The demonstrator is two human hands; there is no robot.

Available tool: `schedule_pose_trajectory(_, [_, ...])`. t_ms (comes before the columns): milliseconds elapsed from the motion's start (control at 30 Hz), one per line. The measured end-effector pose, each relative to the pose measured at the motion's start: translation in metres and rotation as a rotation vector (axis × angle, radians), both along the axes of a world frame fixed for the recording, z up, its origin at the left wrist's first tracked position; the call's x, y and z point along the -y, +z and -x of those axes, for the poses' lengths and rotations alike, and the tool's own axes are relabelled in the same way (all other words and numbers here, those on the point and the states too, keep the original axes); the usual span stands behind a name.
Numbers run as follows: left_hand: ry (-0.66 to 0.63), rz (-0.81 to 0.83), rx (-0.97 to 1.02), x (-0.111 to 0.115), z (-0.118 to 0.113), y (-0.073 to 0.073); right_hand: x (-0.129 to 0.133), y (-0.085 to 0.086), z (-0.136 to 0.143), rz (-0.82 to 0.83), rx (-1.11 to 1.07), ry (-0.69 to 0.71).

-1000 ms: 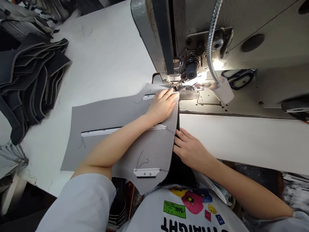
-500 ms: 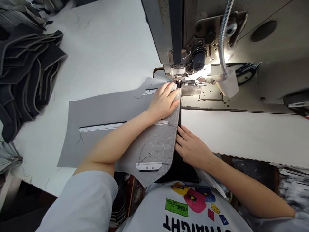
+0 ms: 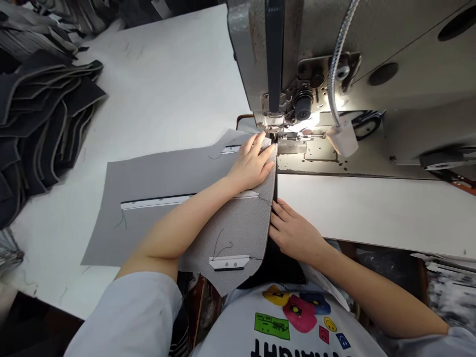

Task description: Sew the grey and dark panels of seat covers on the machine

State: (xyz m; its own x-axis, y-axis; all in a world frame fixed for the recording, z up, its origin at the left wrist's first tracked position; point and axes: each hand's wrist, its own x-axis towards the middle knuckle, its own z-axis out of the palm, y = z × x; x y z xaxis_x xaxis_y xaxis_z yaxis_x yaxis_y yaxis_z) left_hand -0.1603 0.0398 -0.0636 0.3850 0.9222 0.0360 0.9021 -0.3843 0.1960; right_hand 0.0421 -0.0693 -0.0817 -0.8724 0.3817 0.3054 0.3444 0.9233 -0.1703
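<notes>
A grey fabric panel (image 3: 148,173) lies under the needle area of a sewing machine (image 3: 273,131), its right edge in line with the presser foot. White strips with dark edges are attached to it, such as the long strip (image 3: 159,202) and the short strip (image 3: 229,263), with loose threads. My left hand (image 3: 251,163) rests flat on the panel just before the needle, fingers spread. Lower down, my right hand (image 3: 293,230) has its fingers closed at the panel's right edge, where a black fabric layer (image 3: 277,258) shows beneath. Its thumb is hidden.
Stacks of dark cut fabric pieces (image 3: 40,124) lie on the white table (image 3: 159,74) at left. A lamp on a flexible metal neck (image 3: 342,139) hangs right of the needle. Scissors (image 3: 366,124) lie behind it. The table's front edge runs near my body.
The camera view has shifted slightly, so the machine and table appear lower. Both hands keep nearly the same place on the panel; no clear feed of the fabric shows.
</notes>
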Motion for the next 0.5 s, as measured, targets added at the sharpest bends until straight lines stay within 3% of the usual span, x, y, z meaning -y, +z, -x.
schedule_pose_trajectory(267, [-0.011, -0.058, 0.018, -0.007, 0.004, -0.001, -0.003, -0.005, 0.006, -0.029, -0.055, -0.035])
schedule_pose_trajectory(333, [-0.02, -0.043, 0.025, -0.006, 0.002, 0.005, -0.004, 0.0, 0.009, -0.013, -0.015, -0.04])
schedule_pose_trajectory(400, [-0.117, 0.026, 0.0, -0.006, 0.003, 0.009, -0.005, 0.008, 0.008, 0.009, 0.074, -0.028])
schedule_pose_trajectory(500, [-0.178, -0.027, 0.061, -0.017, 0.013, 0.003, -0.003, 0.016, -0.007, 0.002, 0.174, -0.046])
